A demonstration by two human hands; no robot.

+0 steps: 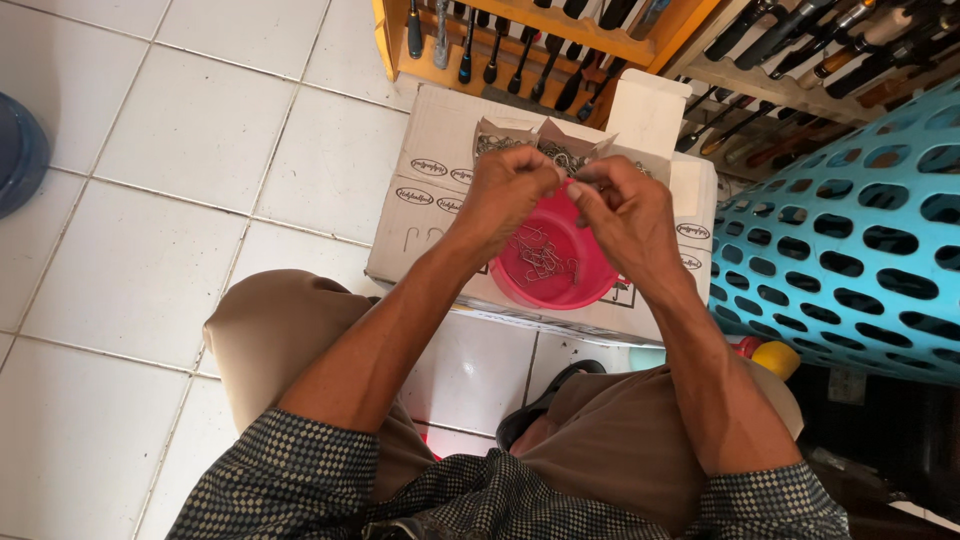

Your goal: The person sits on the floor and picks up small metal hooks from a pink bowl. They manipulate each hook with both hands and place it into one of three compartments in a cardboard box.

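Note:
A pink bowl (590,278) with several small metal hooks in it rests on a white cardboard box (440,180). Behind the bowl stands a small open carton (500,135) full of the same metal hooks. My left hand (510,195) and my right hand (625,215) meet above the bowl's far rim. Fingertips of both hands pinch a small metal hook (568,172) between them. My knees frame the near side of the box.
A wooden rack (560,30) holding dark-handled tools stands behind the box. A turquoise perforated plastic basket (860,240) sits at the right. A blue container (20,150) is at the left edge, on the white tiled floor (180,150).

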